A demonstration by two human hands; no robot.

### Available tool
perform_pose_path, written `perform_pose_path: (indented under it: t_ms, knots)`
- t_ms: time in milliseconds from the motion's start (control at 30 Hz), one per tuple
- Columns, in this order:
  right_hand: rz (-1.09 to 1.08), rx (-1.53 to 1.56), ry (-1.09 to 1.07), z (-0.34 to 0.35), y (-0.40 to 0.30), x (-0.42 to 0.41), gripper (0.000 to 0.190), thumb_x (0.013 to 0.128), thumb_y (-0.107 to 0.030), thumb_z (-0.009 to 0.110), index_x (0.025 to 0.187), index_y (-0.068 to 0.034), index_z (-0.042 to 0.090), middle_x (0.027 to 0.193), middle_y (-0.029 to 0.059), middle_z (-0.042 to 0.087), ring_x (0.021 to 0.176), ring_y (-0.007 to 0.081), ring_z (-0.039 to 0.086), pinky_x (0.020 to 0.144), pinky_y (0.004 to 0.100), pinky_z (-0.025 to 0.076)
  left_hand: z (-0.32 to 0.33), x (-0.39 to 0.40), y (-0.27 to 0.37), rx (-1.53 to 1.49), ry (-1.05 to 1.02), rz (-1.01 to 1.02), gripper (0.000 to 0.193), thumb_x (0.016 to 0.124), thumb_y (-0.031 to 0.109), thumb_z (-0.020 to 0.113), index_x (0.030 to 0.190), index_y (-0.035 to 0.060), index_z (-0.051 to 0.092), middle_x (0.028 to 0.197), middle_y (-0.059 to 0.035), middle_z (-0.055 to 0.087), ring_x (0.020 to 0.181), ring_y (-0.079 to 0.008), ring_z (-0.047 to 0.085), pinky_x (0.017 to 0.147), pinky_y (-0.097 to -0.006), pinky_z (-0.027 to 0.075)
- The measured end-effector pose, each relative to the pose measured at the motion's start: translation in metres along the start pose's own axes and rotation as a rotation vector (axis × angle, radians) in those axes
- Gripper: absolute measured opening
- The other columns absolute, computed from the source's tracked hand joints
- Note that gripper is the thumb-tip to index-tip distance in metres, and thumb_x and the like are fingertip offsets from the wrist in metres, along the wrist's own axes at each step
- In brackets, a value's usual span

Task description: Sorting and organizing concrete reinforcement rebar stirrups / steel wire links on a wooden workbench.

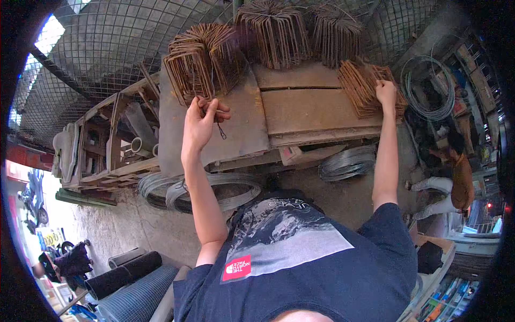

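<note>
Bent steel wire with a small loop at its lower end (221, 132) is held in my left hand (207, 112), fingers curled around it. That hand is just in front of a bundle of rusty rectangular rebar stirrups (201, 60) at the left of the bench. My right hand (386, 93) is closed at a lower pile of rusty stirrups (362, 90) on the bench's right end; whether it grips one cannot be told. Two more stirrup bundles, one in the middle (273, 36) and one beside it (338, 38), hang or stand along the back.
Below the wooden bench (305, 108) lie coils of galvanized wire, at left (217, 189) and right (348, 163). Another wire coil (428, 88) hangs at right. Rolls of mesh (136, 294) lie lower left. A person (460, 181) is at the right, another (70, 261) at far left.
</note>
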State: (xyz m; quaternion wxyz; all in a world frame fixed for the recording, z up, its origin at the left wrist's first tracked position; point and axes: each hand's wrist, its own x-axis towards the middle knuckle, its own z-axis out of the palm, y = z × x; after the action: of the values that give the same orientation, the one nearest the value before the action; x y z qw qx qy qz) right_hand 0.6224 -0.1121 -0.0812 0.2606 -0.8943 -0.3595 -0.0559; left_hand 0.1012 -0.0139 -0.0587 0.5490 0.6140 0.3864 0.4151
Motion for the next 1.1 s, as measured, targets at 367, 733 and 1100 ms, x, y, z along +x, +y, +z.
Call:
perform_pose_path:
  t_ms: [367,733,1100]
  knots:
    - [0.023,-0.21,0.412,-0.007,-0.003,0.003,0.02,0.083,-0.022,0.051,0.087,-0.009,0.065,0.082,0.0179,0.063,0.076,0.0369,0.06,0.064,0.0455,0.047,-0.001,0.002,0.0,-0.08,0.006,-0.016,0.022,0.091,0.011,0.046,0.077,0.0064,0.03,0.077,-0.0128,0.061,0.067,-0.0173,0.063,0.059,-0.026,0.05]
    - [-0.2,-0.116,0.733,-0.016,-0.014,-0.011,0.022,0.086,-0.022,0.05,0.091,-0.009,0.067,0.079,0.0152,0.064,0.067,0.0345,0.06,0.057,0.0431,0.047,0.003,-0.002,0.005,-0.047,0.03,-0.044,0.015,0.091,0.01,0.047,0.083,0.0015,0.037,0.075,-0.0125,0.061,0.067,-0.0177,0.063,0.062,-0.0275,0.052]
    - [-0.155,0.298,0.505,-0.039,-0.053,-0.02,0.023,0.08,-0.024,0.061,0.09,-0.005,0.067,0.074,0.0143,0.065,0.069,0.0262,0.064,0.064,0.033,0.047,0.012,-0.002,0.013,0.015,0.061,-0.063,0.017,0.091,0.014,0.048,0.085,0.0006,0.04,0.076,-0.011,0.061,0.07,-0.0174,0.063,0.063,-0.0271,0.05]
